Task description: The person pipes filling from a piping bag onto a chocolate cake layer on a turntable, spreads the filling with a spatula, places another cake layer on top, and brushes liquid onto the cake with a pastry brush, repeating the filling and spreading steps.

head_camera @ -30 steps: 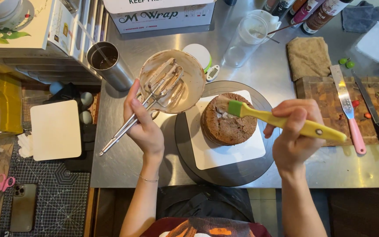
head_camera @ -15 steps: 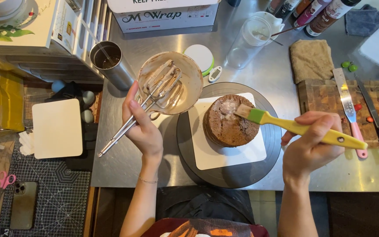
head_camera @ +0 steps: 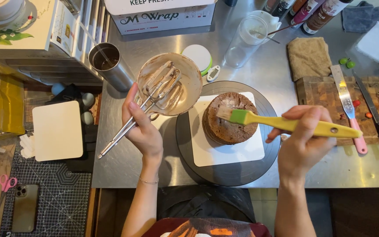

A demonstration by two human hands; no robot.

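Yellow-handled brush (head_camera: 286,124) is sitting clenched in the right hand (head_camera: 305,140), its green-collared bristles touching the brown cake (head_camera: 231,118) top just beyond the fingertips. Left hand (head_camera: 143,129) is gripping two beaters (head_camera: 148,103), tips resting in the smeared bowl (head_camera: 170,83) past its fingers. Cake is standing bare on its white board on the turntable (head_camera: 229,169); brushing appears barely begun, coating still to do.

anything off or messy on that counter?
Mostly tidy. The bowl is smeared with brown batter, and the left hand holds the beaters loose against it, no mixer attached. Red bits lie scattered on the cutting board. The cake sits centred on its white board.
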